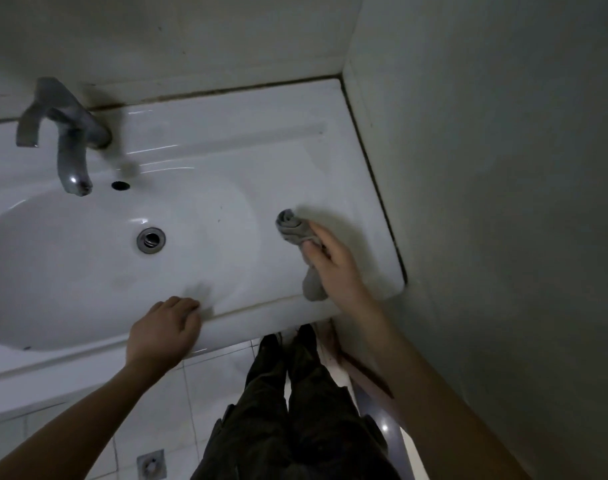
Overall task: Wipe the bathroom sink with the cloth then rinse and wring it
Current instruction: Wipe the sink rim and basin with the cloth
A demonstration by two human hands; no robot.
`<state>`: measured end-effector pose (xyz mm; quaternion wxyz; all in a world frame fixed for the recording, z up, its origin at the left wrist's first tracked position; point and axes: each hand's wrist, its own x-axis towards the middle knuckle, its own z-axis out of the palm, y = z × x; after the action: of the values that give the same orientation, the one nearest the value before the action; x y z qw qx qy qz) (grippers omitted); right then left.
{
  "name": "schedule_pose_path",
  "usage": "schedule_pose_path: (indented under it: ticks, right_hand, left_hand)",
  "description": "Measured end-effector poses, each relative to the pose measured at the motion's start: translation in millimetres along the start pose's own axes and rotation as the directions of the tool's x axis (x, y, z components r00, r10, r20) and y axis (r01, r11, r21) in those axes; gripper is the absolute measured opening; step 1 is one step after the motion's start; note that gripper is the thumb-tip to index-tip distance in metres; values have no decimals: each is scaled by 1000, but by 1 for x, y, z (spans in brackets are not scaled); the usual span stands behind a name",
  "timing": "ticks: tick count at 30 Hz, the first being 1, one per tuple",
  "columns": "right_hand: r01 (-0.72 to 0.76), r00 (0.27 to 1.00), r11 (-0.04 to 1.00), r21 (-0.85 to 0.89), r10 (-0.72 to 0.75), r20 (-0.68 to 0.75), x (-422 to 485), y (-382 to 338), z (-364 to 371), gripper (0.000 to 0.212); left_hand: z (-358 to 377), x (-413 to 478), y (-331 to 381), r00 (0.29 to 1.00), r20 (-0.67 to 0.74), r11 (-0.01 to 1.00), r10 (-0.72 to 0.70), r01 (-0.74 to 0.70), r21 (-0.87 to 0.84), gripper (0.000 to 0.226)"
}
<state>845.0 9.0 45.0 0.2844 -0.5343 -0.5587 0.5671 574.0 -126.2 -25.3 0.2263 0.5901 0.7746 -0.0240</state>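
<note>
Right hand gripping bunched grey cloth on sink ledge, left hand curled over front rim, holding nothing

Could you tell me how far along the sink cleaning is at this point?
Done: cannot tell; no wiped streaks show. In hand: the right hand holds the bunched grey cloth on the right ledge of the sink, apparently wiping, while the left hand rests on the front rim. Left: rinsing and wringing; the tap shows no running water.
</note>
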Motion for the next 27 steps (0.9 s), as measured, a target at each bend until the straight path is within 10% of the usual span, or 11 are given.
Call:
schedule_pose_path:
  ticks: [6,11,18,27]
  right_hand:
    - [36,972,947,-320,-107,-208,-40,21,-73,33]
    - [143,972,544,-827,-233,15,-29,95,-68,45]
    - [73,898,629,-774,-378,-223,-45,93,21,28]
    - [314,878,507,-803,-476,42,-50,75,99,26]
  left_hand:
    - [-2,-2,3,1000,-5,1000,-28,28,-11,49]
    - [1,-2,1,1000,-13,999,-22,22,-27,52]
    - [5,-2,-2,999,-45,999,11,-13,-35,43]
    - [4,-3,-2,1000,-29,1000,-2,1,-27,46]
